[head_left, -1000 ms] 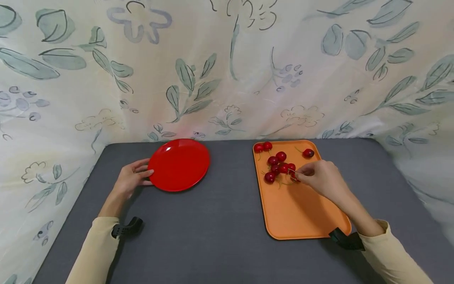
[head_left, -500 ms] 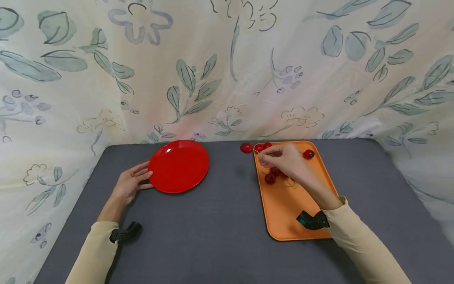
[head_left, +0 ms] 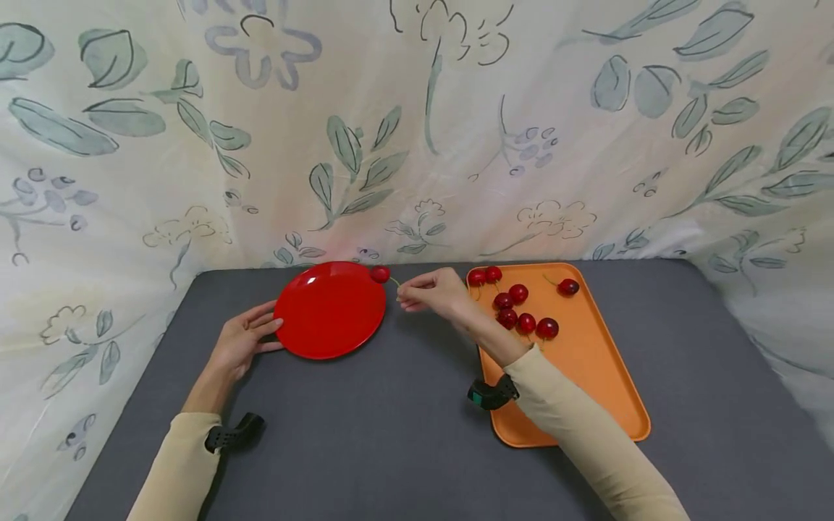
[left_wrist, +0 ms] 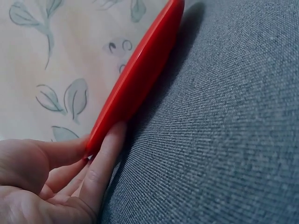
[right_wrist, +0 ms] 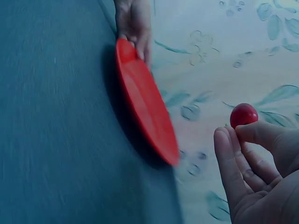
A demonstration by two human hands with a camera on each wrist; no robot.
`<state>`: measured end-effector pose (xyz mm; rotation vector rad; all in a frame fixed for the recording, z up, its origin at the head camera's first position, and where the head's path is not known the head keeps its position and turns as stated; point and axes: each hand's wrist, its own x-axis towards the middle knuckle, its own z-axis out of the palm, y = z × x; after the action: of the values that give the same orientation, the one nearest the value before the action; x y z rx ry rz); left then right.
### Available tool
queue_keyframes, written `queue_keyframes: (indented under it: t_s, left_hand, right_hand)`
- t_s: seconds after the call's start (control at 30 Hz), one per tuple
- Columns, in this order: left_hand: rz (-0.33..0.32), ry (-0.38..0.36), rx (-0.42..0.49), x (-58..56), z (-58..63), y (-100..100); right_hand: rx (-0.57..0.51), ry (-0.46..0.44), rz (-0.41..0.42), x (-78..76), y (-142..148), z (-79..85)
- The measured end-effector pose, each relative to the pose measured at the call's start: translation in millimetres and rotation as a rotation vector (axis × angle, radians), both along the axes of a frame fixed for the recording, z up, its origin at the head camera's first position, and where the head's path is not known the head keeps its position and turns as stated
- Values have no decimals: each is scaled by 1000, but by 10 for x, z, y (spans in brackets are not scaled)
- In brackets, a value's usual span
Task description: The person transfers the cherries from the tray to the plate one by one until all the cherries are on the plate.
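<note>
A round red plate (head_left: pixel 331 311) lies toward the back left of the table. My left hand (head_left: pixel 242 337) grips its left rim, thumb above and fingers beneath, as the left wrist view shows of the plate's edge (left_wrist: pixel 135 77). Between thumb and fingertips my right hand (head_left: pixel 438 293) pinches the stem of a cherry (head_left: pixel 380 274). That cherry overlaps the plate's right rim in the head view; in the right wrist view the cherry (right_wrist: pixel 244 115) hangs apart from the plate (right_wrist: pixel 147 105). Several more cherries (head_left: pixel 547 328) lie on an orange tray (head_left: pixel 586 383) at the right.
A dark grey cloth (head_left: pixel 365 434) covers the table. Behind it hangs a pale curtain (head_left: pixel 417 130) printed with leaves and flowers. My right forearm (head_left: pixel 580 420) crosses over the tray. One cherry (head_left: pixel 568 286) lies apart near the tray's back right corner.
My right hand has lifted a cherry by its stem from the tray and carried it left to the plate's right rim. My left hand has stayed at the plate.
</note>
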<state>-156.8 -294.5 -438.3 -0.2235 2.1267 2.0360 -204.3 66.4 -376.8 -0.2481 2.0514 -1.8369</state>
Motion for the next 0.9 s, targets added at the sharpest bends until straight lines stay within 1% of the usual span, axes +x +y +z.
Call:
queue_keyframes:
  t_s: [0.1,0.17,0.3,0.5,0.63,0.77,0.9]
  left_hand:
    - [-5,1,-9,1,-1,11]
    - [-4,-2,-5,5,-1,21]
    - [5,-5,2,13,-5,31]
    - [16,1,2,-12,-8,20]
    - [20,9,-10,-29,-13,11]
    - [28,10,-8,-28,-38,7]
    - [34,15,-27,-25,-58,2]
  right_hand:
    - [-37,-37,1,-39,-182,-134]
    - [-43,-51,-10,-67,-284,-216]
    - [-31,-46,-42,-134,-470,-339]
    - [-10,-10,-88,-219,-795,-399]
    - [-15,-22,-110,-249,-1032,-423]
    - [-2,-41,-148,-263,-1233,-480]
    - [27,-59,-199,-261,-1391,-545]
